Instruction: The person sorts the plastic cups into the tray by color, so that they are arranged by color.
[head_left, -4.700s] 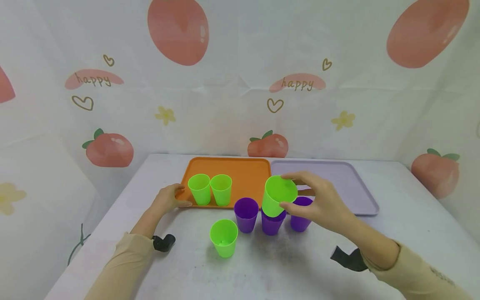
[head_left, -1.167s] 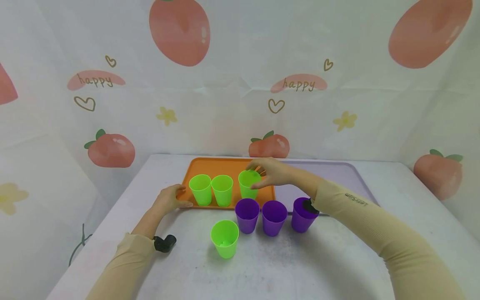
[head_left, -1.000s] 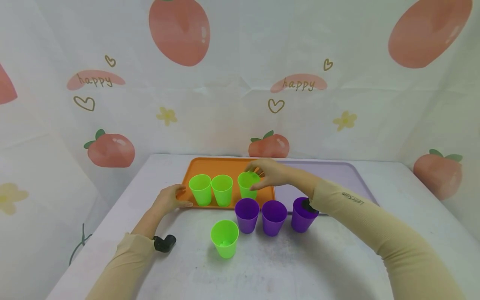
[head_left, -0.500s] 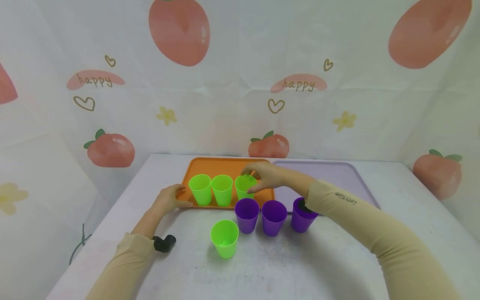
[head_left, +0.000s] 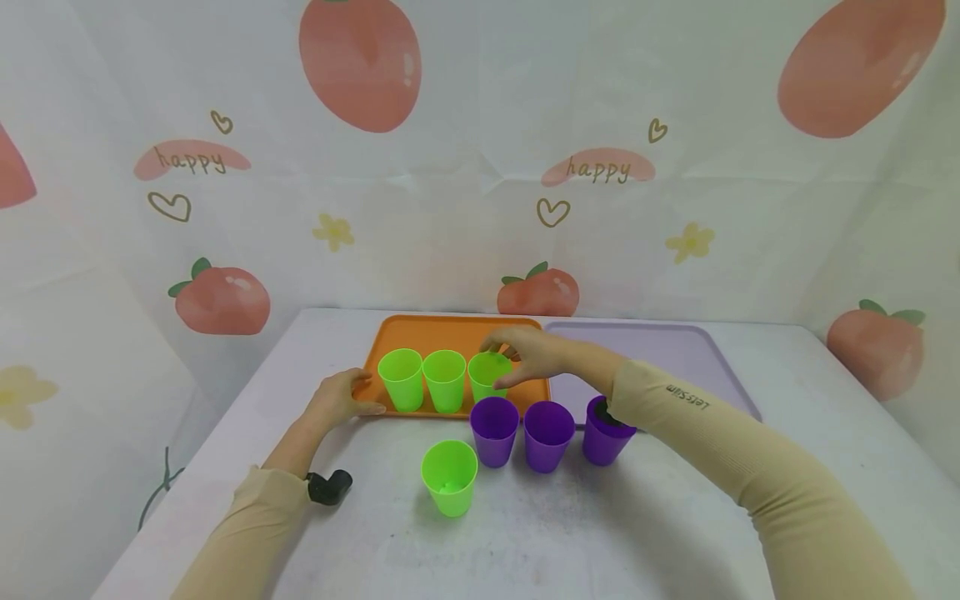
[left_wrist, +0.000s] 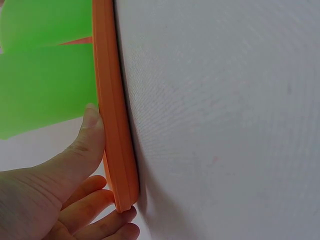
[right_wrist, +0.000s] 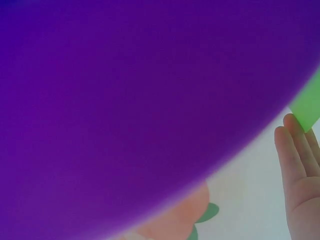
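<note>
In the head view my right hand (head_left: 528,354) holds a green cup (head_left: 483,371) at its rim, thumb in front and fingers behind. That cup stands upright on the orange tray (head_left: 420,332), right beside two other green cups (head_left: 444,383) in a row. My left hand (head_left: 337,400) grips the tray's front left corner; the left wrist view has the thumb (left_wrist: 82,145) along the front rim and the fingers round the corner. In the right wrist view a purple cup (right_wrist: 125,100) blocks most of the scene, with fingertips touching green at the right edge.
Three purple cups (head_left: 547,437) stand in a row before the trays, the rightmost partly under the right wrist's black camera mount. A fourth green cup (head_left: 450,479) stands nearer on the white table (head_left: 495,558). A lilac tray (head_left: 645,350) adjoins the orange one.
My right hand has carried the green cup from above the purple cups onto the orange tray, then slid it left up to the other two. The left hand has stayed put.
</note>
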